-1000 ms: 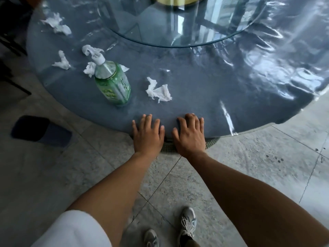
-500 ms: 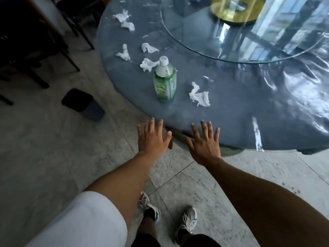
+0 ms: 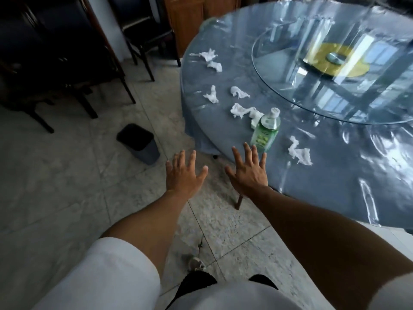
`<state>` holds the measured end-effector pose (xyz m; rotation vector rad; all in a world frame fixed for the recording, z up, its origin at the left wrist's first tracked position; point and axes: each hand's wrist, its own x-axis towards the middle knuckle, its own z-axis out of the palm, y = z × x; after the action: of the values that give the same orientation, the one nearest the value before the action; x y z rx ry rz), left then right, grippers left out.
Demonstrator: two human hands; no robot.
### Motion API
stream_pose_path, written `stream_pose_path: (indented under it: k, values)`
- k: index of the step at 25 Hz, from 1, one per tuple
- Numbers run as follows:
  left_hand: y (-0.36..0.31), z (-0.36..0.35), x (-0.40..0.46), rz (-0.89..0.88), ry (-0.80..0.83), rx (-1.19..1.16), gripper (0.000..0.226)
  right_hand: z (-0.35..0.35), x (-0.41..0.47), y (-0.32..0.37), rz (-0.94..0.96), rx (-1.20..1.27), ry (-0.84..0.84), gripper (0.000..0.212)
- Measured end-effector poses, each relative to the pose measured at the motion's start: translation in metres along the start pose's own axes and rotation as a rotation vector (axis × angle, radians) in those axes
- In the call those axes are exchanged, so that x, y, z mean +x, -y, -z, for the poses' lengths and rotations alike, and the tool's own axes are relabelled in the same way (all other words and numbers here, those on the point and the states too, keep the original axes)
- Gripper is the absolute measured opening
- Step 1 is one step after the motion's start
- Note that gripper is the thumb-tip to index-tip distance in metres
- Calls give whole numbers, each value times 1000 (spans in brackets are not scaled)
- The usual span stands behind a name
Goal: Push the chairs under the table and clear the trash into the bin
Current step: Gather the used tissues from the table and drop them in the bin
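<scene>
A round table (image 3: 335, 193) under a clear plastic cover fills the right side. On it stand a green plastic bottle (image 3: 266, 130) and several crumpled white tissues, one (image 3: 300, 152) right of the bottle and another (image 3: 240, 110) behind it. My left hand (image 3: 184, 173) hovers over the floor with fingers spread, holding nothing. My right hand (image 3: 248, 170) is spread at the table's near edge, just in front of the bottle, also empty. A chair leg (image 3: 239, 201) shows under the table edge below my right wrist. A dark bin (image 3: 139, 143) stands on the floor to the left.
Dark chairs (image 3: 147, 30) stand away from the table at the back left, near a wooden cabinet (image 3: 190, 19). A glass turntable (image 3: 335, 70) with a yellow centre sits on the table. The floor is pale tile.
Both hands have come off the table edge and now hover with spread fingers. The view has swung left, bringing the bin and the far chairs into sight.
</scene>
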<state>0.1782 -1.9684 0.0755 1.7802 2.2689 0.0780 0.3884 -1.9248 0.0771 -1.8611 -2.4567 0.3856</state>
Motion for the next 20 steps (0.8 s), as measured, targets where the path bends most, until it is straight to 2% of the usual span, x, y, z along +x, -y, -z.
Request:
stream_pose_path:
  k: [5, 9, 12, 20]
  values:
    - [44, 30, 26, -32, -5, -24, 79, 14, 32, 49, -26, 11, -56, 73]
    - [46, 36, 48, -97, -34, -9, 82, 18, 43, 53, -49, 6, -105, 73]
    - [21, 33, 59, -188, -27, -6, 81, 20, 36, 28, -101, -16, -138, 72]
    - [-90, -4, 68, -423, 191, 14, 81, 17, 20, -92, -395, 15, -105, 68]
